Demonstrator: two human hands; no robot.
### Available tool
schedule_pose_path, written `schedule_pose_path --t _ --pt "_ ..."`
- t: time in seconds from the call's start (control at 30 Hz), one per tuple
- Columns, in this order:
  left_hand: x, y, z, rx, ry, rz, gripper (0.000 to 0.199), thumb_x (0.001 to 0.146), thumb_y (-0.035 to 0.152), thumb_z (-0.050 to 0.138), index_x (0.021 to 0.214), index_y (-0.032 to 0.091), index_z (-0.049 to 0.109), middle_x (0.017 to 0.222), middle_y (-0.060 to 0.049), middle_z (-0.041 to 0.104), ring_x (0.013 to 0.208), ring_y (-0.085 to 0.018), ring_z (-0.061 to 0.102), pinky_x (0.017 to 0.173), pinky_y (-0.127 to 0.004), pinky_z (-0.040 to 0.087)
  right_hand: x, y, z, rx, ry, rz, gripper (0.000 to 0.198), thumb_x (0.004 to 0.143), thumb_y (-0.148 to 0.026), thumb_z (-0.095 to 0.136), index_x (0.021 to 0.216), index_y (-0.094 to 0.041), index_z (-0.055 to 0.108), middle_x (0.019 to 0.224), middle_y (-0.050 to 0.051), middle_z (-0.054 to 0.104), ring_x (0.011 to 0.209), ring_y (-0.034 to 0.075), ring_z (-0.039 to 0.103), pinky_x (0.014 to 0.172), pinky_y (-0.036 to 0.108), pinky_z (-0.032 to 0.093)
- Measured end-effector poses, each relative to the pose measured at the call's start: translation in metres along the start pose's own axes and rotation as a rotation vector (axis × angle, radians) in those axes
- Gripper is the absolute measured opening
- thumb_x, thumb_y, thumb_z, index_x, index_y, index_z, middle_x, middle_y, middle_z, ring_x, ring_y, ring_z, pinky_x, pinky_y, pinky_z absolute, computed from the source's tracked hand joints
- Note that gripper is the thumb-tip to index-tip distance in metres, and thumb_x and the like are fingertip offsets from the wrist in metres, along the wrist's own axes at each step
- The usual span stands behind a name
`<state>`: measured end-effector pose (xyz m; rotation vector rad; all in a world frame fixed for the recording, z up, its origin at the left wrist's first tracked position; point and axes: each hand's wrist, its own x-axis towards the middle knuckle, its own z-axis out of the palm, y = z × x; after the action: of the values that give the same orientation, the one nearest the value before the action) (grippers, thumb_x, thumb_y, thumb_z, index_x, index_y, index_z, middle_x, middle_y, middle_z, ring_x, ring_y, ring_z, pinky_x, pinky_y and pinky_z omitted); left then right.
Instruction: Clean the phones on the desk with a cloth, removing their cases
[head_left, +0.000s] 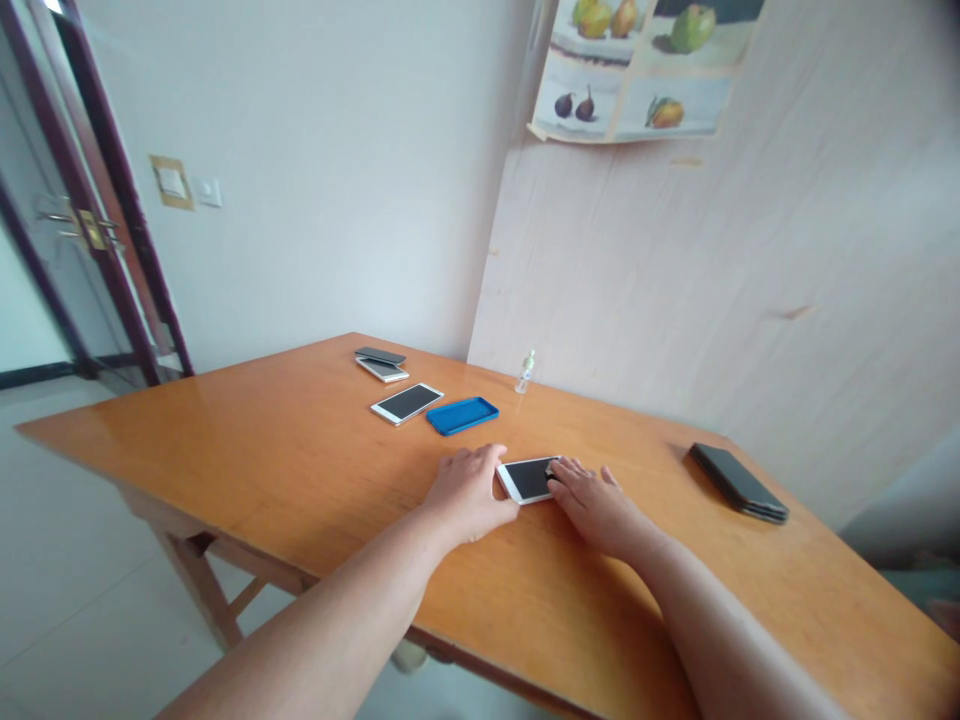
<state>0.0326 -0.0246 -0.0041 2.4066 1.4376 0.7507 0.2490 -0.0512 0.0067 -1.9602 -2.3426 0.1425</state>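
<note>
A white-framed smartphone (529,480) with a dark screen lies face up on the wooden table. My left hand (469,492) grips its left end, the thumb at the near corner and the fingers at the far one. On the right part of the screen rest the fingertips of my right hand (596,502), held close together. A small whitish piece (551,467) shows under those fingertips; its kind is too small to make out. Beyond the left hand lie a blue phone case (463,415) and a second white phone (408,402).
Farther back on the table (247,450), a dark flat phone or case (380,355) lies partly over another white phone (382,371). A small clear bottle (526,371) stands near the wall. Dark stacked flat items (739,483) lie at the right.
</note>
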Motion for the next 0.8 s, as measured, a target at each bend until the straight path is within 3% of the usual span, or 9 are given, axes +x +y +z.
schedule_pose_path --t 0.1,0.3,0.37,0.5,0.6,0.7,0.8 --pt "0.0 -0.001 0.001 -0.016 0.012 0.011 0.064 0.07 0.038 0.065 0.129 0.024 0.046 0.123 -0.005 0.065 0.115 -0.03 0.055 0.098 -0.042 0.04 0.0 -0.001 0.0 -0.008 0.002 0.007 0.052 0.101 -0.042 0.023 0.144 -0.019 0.04 0.154 0.012 0.035 0.145 0.027 0.025 0.113 0.063 0.014" --pt "-0.001 -0.003 -0.001 -0.037 -0.011 0.016 0.064 0.072 0.043 0.065 0.13 0.025 0.046 0.122 -0.004 0.064 0.114 -0.029 0.055 0.097 -0.041 0.04 -0.011 -0.039 -0.004 0.157 -0.063 -0.314 0.055 0.101 -0.046 0.019 0.151 -0.026 0.03 0.156 0.007 0.031 0.146 0.022 0.022 0.118 0.054 0.009" --pt "-0.001 -0.003 -0.002 -0.034 -0.009 0.018 0.062 0.072 0.041 0.065 0.129 0.025 0.046 0.121 -0.004 0.065 0.114 -0.029 0.055 0.098 -0.041 0.039 -0.008 -0.035 -0.004 0.14 -0.042 -0.301 0.052 0.101 -0.042 0.022 0.149 -0.026 0.034 0.155 0.007 0.034 0.145 0.022 0.025 0.118 0.053 0.009" --pt "0.0 -0.003 -0.002 -0.008 -0.008 0.027 0.058 0.072 0.037 0.065 0.126 0.024 0.049 0.12 -0.004 0.065 0.114 -0.029 0.054 0.097 -0.04 0.039 0.003 0.0 -0.002 0.025 0.023 -0.061 0.049 0.098 -0.03 0.028 0.144 -0.019 0.043 0.151 0.011 0.04 0.142 0.025 0.032 0.116 0.057 0.015" --pt "0.0 -0.003 -0.002 -0.002 -0.002 0.053 0.044 0.074 0.038 0.064 0.116 0.025 0.056 0.115 -0.003 0.066 0.11 -0.027 0.056 0.094 -0.039 0.04 0.005 0.019 -0.003 0.003 0.055 0.047 0.045 0.096 -0.025 0.033 0.136 -0.02 0.053 0.142 0.012 0.052 0.133 0.026 0.046 0.114 0.056 0.02" --pt "0.001 -0.003 -0.002 0.003 0.01 0.07 0.034 0.074 0.037 0.065 0.105 0.026 0.061 0.109 -0.002 0.066 0.107 -0.027 0.056 0.092 -0.038 0.04 0.0 0.012 -0.005 0.028 0.121 0.007 0.035 0.094 -0.024 0.04 0.116 -0.024 0.067 0.124 0.009 0.067 0.116 0.026 0.06 0.112 0.052 0.026" --pt "0.001 -0.004 -0.002 0.01 0.012 0.077 0.032 0.074 0.037 0.065 0.103 0.026 0.062 0.108 -0.003 0.065 0.106 -0.026 0.056 0.091 -0.037 0.039 -0.006 -0.011 -0.003 0.17 0.159 -0.185 0.029 0.093 -0.023 0.044 0.101 -0.026 0.071 0.105 0.004 0.073 0.099 0.021 0.066 0.101 0.037 0.04"
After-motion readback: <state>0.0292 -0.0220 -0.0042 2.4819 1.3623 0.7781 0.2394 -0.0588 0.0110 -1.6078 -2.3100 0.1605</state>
